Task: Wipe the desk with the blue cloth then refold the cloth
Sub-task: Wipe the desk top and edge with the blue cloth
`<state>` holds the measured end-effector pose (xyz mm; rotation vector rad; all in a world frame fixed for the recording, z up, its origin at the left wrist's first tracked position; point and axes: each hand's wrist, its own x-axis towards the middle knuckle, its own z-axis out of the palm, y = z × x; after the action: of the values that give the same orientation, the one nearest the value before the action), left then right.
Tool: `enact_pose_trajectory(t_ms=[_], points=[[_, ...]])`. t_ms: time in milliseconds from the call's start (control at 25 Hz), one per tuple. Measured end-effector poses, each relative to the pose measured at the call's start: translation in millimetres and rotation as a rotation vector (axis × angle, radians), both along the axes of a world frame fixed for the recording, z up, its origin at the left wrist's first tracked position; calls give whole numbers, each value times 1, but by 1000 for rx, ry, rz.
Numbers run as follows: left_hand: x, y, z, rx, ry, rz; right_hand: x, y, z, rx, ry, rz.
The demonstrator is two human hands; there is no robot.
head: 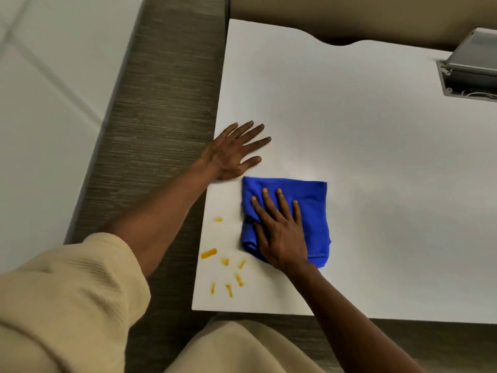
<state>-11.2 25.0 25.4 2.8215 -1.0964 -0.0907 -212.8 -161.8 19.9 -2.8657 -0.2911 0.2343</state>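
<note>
A folded blue cloth (309, 200) lies flat on the white desk (376, 157), near its front left corner. My right hand (279, 230) presses down on the cloth with straight, spread fingers. Several orange smears (209, 253) mark the desk just left of and below the cloth, close to the corner. My left hand (234, 152) rests flat on the desk at its left edge, fingers spread, just above the cloth and not touching it.
An open cable box with a raised grey lid (473, 68) is set into the desk at the far right. Dark carpet (161, 103) runs along the desk's left side, with a white surface (48, 103) beyond it.
</note>
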Motion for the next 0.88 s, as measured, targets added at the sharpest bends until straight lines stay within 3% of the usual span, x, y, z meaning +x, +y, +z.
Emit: enact_pose_trajectory(t_ms=[160,280,400,560,720,880], points=[[-2,0,-1,-14,18,15,-39,-45,-1,36,-17,303],[0,0,-3,-35,16,19,-20,-73,5,53,6,158],[1,1,-6,-62,7,17,16,-25,8,30,18,-54],[3,2,-6,-78,9,18,0,29,2,66,18,89],[2,2,-6,-42,11,-8,-64,-19,-1,71,9,248],[1,2,-5,-63,30,13,-51,-63,8,55,27,-11]])
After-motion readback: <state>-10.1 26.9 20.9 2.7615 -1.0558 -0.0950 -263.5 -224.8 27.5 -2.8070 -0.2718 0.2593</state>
